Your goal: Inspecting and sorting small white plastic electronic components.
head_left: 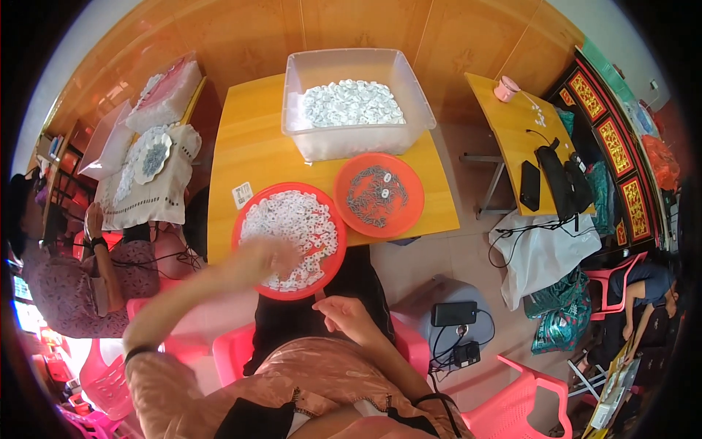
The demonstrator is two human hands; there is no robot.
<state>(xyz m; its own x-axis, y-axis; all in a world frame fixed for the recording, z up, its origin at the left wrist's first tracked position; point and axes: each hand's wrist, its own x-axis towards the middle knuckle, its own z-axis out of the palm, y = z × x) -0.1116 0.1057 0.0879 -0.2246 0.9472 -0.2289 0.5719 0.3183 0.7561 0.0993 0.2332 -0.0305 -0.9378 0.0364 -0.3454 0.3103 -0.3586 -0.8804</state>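
Note:
My left hand (272,257), smeared by motion, is over the near side of a round red tray (341,249) full of small flat white plastic pieces (292,219). Its fingers are too blurred to read. My right hand (347,317) is above my lap, just off the tray's near edge, with thumb and fingers closed in a pinch. What it holds, if anything, is too small to name. Right of the tray, an orange-red round plate (398,223) bears many small grey metal pieces (365,197) and a couple of white pieces.
A clear plastic bin (358,135) holding white pieces stands at the back of the yellow table (245,132), beside a small card (242,194). One person (95,278) sits at a left table; another (643,293) is far right. Pink chairs (519,402) and a grey stool with devices (453,314) are nearby.

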